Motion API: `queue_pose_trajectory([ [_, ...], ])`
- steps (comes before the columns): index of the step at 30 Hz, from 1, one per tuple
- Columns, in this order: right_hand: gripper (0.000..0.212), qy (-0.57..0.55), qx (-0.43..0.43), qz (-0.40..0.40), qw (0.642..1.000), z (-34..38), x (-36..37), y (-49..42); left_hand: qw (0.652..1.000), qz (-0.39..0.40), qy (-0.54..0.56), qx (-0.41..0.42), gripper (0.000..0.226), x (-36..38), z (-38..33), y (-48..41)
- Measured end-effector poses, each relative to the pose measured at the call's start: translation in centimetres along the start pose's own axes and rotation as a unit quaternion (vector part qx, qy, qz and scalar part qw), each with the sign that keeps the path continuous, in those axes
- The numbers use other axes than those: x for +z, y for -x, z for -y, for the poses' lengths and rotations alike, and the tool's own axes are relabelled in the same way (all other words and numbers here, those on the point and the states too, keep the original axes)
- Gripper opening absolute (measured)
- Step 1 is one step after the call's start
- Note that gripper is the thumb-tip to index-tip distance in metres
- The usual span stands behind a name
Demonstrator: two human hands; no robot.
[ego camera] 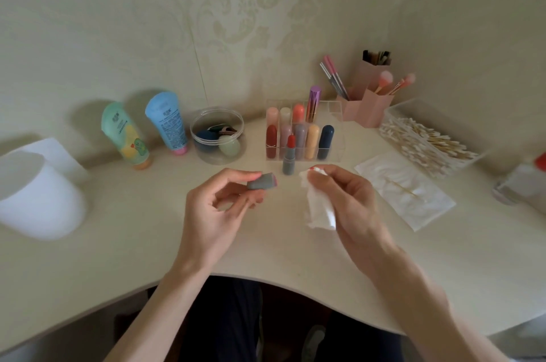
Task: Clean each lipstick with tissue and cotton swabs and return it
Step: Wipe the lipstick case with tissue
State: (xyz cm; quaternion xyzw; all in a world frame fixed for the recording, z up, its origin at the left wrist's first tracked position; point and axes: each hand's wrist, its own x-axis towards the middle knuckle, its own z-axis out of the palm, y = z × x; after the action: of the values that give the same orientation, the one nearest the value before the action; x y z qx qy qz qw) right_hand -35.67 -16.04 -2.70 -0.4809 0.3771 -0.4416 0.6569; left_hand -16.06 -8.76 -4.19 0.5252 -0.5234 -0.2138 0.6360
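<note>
My left hand (218, 208) pinches a grey lipstick cap (261, 181), its open end turned right. My right hand (351, 199) grips a white tissue (319, 208) with red smears at its top, a short gap right of the cap. An uncapped grey lipstick (289, 156) with a red bullet stands upright on the desk just behind both hands. Behind it, a clear acrylic organizer (336, 143) holds several capped lipsticks. A clear box of cotton swabs (428, 140) sits at the right, and one swab (404, 188) lies on a flat tissue sheet (413, 199).
Two tubes (127, 134) and a round clear jar of sponges (218, 135) stand at the back left. A white container (35, 196) sits at far left. Pink brush holders (369, 101) stand at the back right; a small bottle (526, 178) at the right edge.
</note>
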Motion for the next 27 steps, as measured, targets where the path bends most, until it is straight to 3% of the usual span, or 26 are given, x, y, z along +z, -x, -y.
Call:
queue_pose_trajectory([
  [3, 0.015, 0.049, -0.036, -0.03, 0.998, 0.5, -0.6, 0.1, 0.997, -0.006, 0.069, -0.043, 0.02, -0.2, 0.0, -0.3],
  [6, 0.02, 0.077, -0.043, -0.003, 0.996, 0.7, -0.9, 0.1, 0.994, -0.006, 0.091, -0.054, 0.018, -0.3, -0.3, -0.5],
  [13, 0.025, 0.075, -0.004, 0.085, 0.994, 1.3, -1.2, 0.2, 0.994, 0.027, 0.078, -0.071, 0.022, -0.2, -0.1, -0.5],
  [17, 0.019, 0.122, -0.003, 0.078, 0.989, 1.4, -1.2, 0.3, 0.993, 0.031, 0.071, -0.093, 0.022, -0.2, 0.1, -0.6],
  [22, 0.02, 0.342, -0.056, -0.009, 0.938, 0.4, -1.9, -0.7, 0.992, 0.031, 0.061, -0.106, 0.021, -0.2, 0.3, -0.7],
  [27, 0.015, 0.369, -0.141, -0.117, 0.911, 0.7, -2.8, -1.2, 0.99, 0.04, 0.058, -0.118, 0.02, -0.1, 0.0, -0.7],
])
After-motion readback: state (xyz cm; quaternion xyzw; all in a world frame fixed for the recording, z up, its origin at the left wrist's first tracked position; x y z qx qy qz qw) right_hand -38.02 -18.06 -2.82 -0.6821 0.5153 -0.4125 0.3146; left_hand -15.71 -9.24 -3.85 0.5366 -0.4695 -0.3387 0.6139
